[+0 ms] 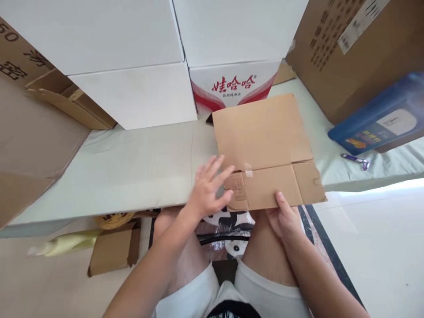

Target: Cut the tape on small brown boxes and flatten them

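Note:
A flattened cardboard box (261, 132) tilts up over the front edge of the cloth-covered bench, with a fold line, cut flaps and a small piece of clear tape along its lower part. My right hand (286, 218) grips its bottom edge, thumb on top and fingers underneath. At its left side, my left hand (210, 187) has its fingers spread, close to the printed flap; whether the fingertips touch the cardboard I cannot tell. Nothing is in the left hand.
White cartons (132, 97) and a red-and-white water carton (235, 88) stand behind. Large brown boxes flank both sides. A blue bottle (380, 119) and a purple-handled razor (356, 161) are at right. Below the bench lie a small brown box (114, 249) and a yellow bottle (71, 243).

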The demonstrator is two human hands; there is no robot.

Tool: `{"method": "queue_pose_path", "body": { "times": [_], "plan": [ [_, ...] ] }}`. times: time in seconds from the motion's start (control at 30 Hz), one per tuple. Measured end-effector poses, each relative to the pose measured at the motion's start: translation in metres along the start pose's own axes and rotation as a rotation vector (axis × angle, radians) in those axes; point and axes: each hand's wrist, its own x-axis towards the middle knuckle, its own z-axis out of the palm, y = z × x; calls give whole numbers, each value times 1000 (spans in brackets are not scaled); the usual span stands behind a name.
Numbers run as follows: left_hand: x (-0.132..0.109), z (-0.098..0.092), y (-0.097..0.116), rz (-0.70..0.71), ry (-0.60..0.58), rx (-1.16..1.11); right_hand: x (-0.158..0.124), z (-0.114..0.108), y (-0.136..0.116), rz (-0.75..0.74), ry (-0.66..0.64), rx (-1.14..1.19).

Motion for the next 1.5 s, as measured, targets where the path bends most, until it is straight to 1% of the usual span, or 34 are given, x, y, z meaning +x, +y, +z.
{"method": "queue_pose_path", "body": {
  "times": [0.03,0.1,0.13,0.17,0.2,0.27,0.33,0.37,0.4,0.47,0.53,0.6,0.63,0.67,0.7,0.73,0.77,0.83,0.93,1.0,1.03,1.1,1.17,1.2,1.27,1.33,1.4,1.5],
  "plan": [
    [2,-8,-17,-49,104,-31,3,-2,-6,-15,58,50],
    [7,-22,-51,-227,263,-79,10,-9,-23,-52,180,160],
    [9,-27,-68,-315,326,-97,15,-15,-32,-71,234,192],
    [12,-31,-82,-377,363,-113,19,-22,-41,-89,283,205],
    [14,-33,-93,-426,380,-110,25,-30,-48,-105,325,190],
    [16,-31,-108,-492,351,-69,40,-45,-59,-146,410,116],
    [17,-25,-112,-498,286,1,62,-51,-69,-203,443,8],
    [16,-22,-111,-485,258,34,76,-50,-75,-236,437,-56],
    [15,-19,-110,-467,238,61,93,-45,-83,-271,419,-121],
    [14,-14,-108,-437,221,95,134,-24,-107,-327,390,-250],
    [14,-13,-106,-427,206,127,184,7,-140,-341,370,-363],
    [15,-15,-106,-426,168,194,234,40,-174,-323,315,-416],
    [15,-16,-105,-429,140,240,255,54,-187,-309,303,-442],
    [16,-17,-104,-434,108,291,272,65,-196,-291,276,-476],
    [16,-19,-103,-441,75,345,283,74,-198,-264,246,-517],
    [16,-20,-101,-447,44,394,287,81,-193,-245,210,-564],
    [16,-21,-100,-452,14,435,284,87,-183,-235,162,-616],
    [16,-22,-97,-456,-35,481,262,98,-146,-257,34,-730],
    [16,-22,-95,-452,-48,473,204,120,-75,-398,-217,-878],
    [15,-21,-96,-449,-3,406,160,143,-35,-507,-391,-943],
    [14,-20,-97,-450,34,347,139,156,-19,-554,-477,-965],
    [11,-21,-101,-453,111,206,100,185,5,-637,-634,-989],
    [6,-27,-109,-459,131,181,67,208,22,-706,-757,-996],
    [4,-35,-117,-464,143,190,54,217,29,-736,-797,-998],
    [0,-59,-136,-484,189,232,36,227,41,-780,-837,-998],
    [2,-97,-159,-520,243,293,31,229,52,-820,-840,-1018],
    [8,-146,-183,-560,301,361,31,229,58,-890,-823,-1094],
    [29,-226,-221,-581,393,471,32,226,59,-995,-786,-1227]
  ]
}}
